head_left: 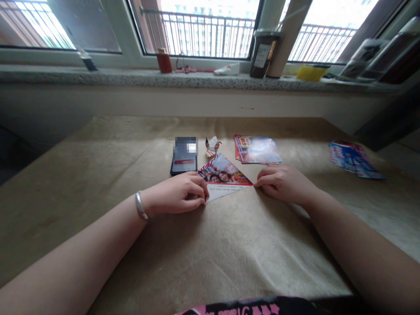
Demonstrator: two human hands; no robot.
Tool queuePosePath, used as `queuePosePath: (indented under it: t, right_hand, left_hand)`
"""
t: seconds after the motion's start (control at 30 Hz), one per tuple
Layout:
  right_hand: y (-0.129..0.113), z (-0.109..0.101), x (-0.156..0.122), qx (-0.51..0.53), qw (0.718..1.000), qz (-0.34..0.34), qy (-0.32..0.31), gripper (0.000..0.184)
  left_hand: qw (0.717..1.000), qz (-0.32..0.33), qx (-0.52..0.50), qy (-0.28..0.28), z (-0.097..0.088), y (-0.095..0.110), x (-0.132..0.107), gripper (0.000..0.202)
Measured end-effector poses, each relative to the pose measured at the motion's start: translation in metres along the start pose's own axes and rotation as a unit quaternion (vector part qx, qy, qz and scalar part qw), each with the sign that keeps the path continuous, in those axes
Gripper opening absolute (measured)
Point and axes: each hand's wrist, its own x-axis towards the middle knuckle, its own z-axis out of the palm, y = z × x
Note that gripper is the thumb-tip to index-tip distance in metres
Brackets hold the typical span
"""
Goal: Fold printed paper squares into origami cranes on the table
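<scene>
Daylight came through white-framed windows [203, 33] above a speckled grey stone sill [118, 78] at the far side of the room, and a wide table covered in creased golden-brown cloth [210, 253] stood below it. Near the middle of the table lay a glossy printed paper sheet [226, 171], folded to a roughly triangular shape, its point facing the far side and a white, lettered part showing along the near side. The left hand [182, 192] rested at the sheet's near left corner, fingers curled together; whether they pinched the paper or only pressed it could not be told. The right hand [284, 183] had thumb and forefinger closed on the right-hand tip.

The large fold was already made; no smaller folds could be made out, so the folding seemed at an early stage. Just beyond the sheet stood a small, multicoloured folded-paper figure [212, 146], apparently finished, with a black smartphone [184, 164] to its left. A stack of red-and-pale glossy leaflets [257, 150] to its right and blue-and-red leaflets [356, 159] farther right lay flat, seemingly unfolded.
</scene>
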Motion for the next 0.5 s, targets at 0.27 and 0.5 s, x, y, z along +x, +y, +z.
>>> queuePosePath:
  t: [0.27,0.5]
  right_hand:
    - [0.000,-0.003,0.002,-0.006,1.000,0.012,-0.006,0.027]
    - [-0.003,0.004,0.005,0.009,0.995,0.088,0.050,0.023]
  left_hand:
    - [0.997,-0.035,0.056,0.038,0.007,0.002,0.000,0.020]
    - [0.990,0.001,0.108,0.094,0.019,0.001,0.001,0.021]
